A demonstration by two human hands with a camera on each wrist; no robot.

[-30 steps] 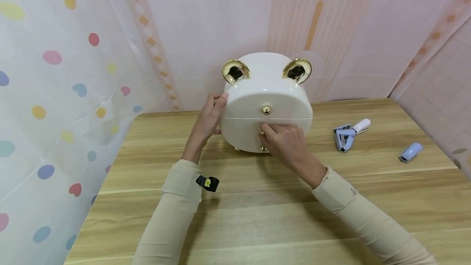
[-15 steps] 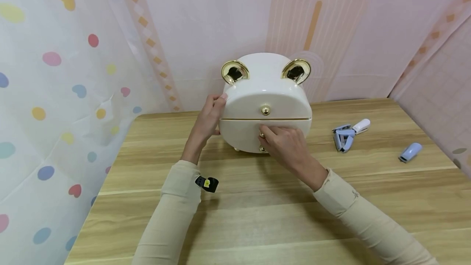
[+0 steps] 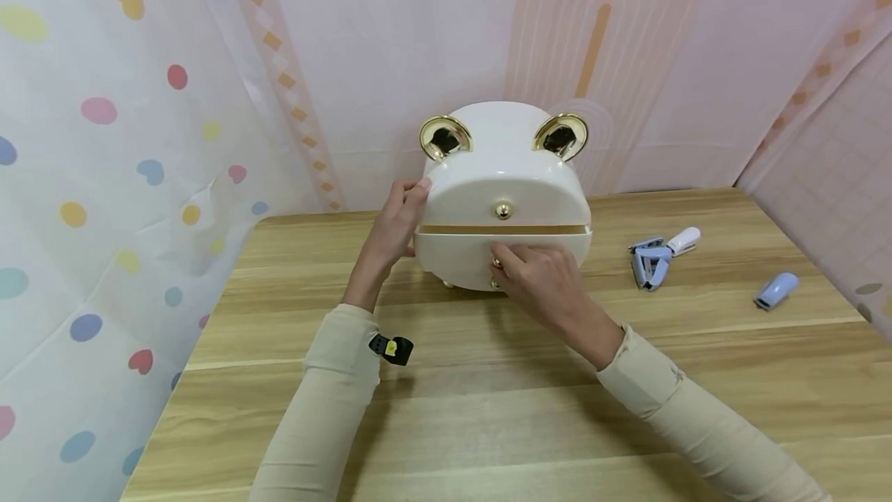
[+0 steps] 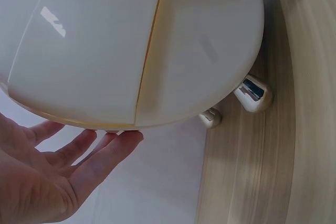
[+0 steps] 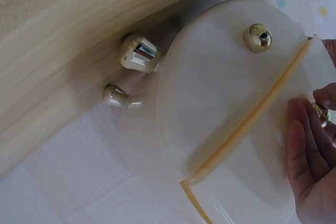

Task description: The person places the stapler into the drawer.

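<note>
A white bear-shaped drawer box (image 3: 502, 173) with gold ears stands at the back of the wooden table (image 3: 488, 409). My left hand (image 3: 392, 227) rests with straight fingers against its left side; in the left wrist view the fingers (image 4: 105, 153) touch the rim by the seam of the box (image 4: 105, 45). My right hand (image 3: 543, 273) pinches a small gold knob (image 3: 496, 262) on the lower drawer (image 3: 453, 258), which stands slightly out under the upper section. The upper knob (image 3: 502, 211) is free. In the right wrist view my fingertips (image 5: 304, 140) sit beside the open seam of the box (image 5: 220, 93).
A pale blue staple remover (image 3: 655, 258) and a small blue stapler (image 3: 777, 289) lie on the table to the right. A spotted curtain (image 3: 104, 177) hangs along the left edge and a pink wall stands close behind the box. Gold feet (image 4: 253, 94) lift the box off the table.
The lower drawer has slid a little toward me and the gap under the upper section has widened. My right hand moved back with the knob; my left hand stayed.
</note>
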